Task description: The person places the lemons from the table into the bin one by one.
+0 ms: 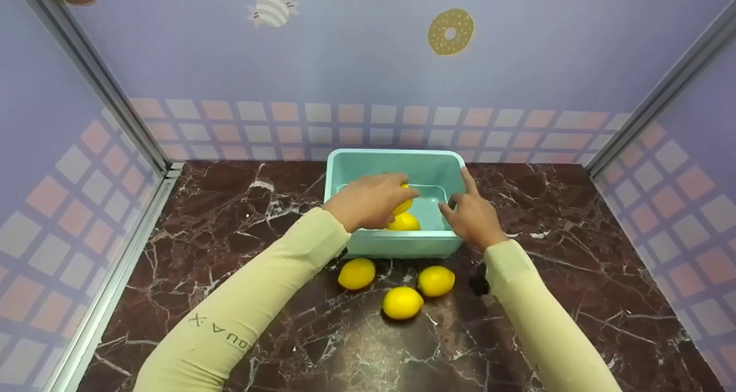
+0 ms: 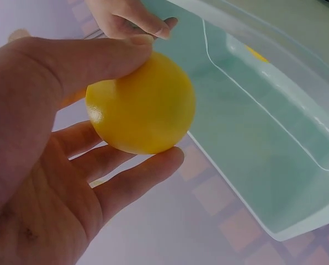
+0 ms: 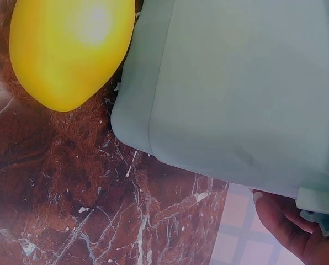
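Note:
Over the inside of a light teal plastic tub, my left hand grips a yellow lemon. The left wrist view shows the thumb on one side of this lemon and the fingers on the other. Inside the tub, near its front wall, lies another lemon, partly hidden by the left hand. My right hand holds the tub's right rim, its index finger stretched along the edge and the thumb on the inner side. In the right wrist view, curled fingers show beside the rim.
In front of the tub, three lemons rest on the dark red marbled surface: one at left, one at right and one nearer me. A patterned purple back wall rises behind the tub, with side walls left and right.

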Demonstrator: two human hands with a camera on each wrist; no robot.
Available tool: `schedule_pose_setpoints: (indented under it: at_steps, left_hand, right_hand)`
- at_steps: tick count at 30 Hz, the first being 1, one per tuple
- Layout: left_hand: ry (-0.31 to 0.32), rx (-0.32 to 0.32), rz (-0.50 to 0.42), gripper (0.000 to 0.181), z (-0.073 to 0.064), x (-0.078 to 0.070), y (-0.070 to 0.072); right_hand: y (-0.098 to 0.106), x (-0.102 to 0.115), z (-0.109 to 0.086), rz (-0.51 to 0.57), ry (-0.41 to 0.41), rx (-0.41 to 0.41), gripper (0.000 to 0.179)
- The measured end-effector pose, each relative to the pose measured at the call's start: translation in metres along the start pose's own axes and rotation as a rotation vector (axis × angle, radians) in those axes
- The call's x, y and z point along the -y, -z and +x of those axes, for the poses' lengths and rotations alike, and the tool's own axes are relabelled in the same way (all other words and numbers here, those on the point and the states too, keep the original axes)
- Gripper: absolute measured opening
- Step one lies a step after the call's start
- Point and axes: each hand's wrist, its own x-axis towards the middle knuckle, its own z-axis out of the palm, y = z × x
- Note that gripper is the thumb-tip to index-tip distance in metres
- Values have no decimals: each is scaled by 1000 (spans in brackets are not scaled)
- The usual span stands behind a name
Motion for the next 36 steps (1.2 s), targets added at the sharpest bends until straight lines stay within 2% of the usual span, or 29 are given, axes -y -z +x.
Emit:
schedule_pose_setpoints:
  at_steps: [7, 16, 22, 36]
  left_hand:
    - [20, 20, 4, 50, 2, 2, 0]
    - [29, 5, -16, 49, 5, 4, 0]
    - [34, 30, -18, 52, 8, 5, -2]
    - [44, 46, -20, 46, 13, 7, -3]
  right_hand:
    - [0, 0, 0, -4, -3, 1, 42]
    - [0, -1, 3, -9, -3, 11, 41]
    - [0, -1, 3, 0, -12, 16, 42]
    - [0, -1, 3, 6, -11, 15, 43]
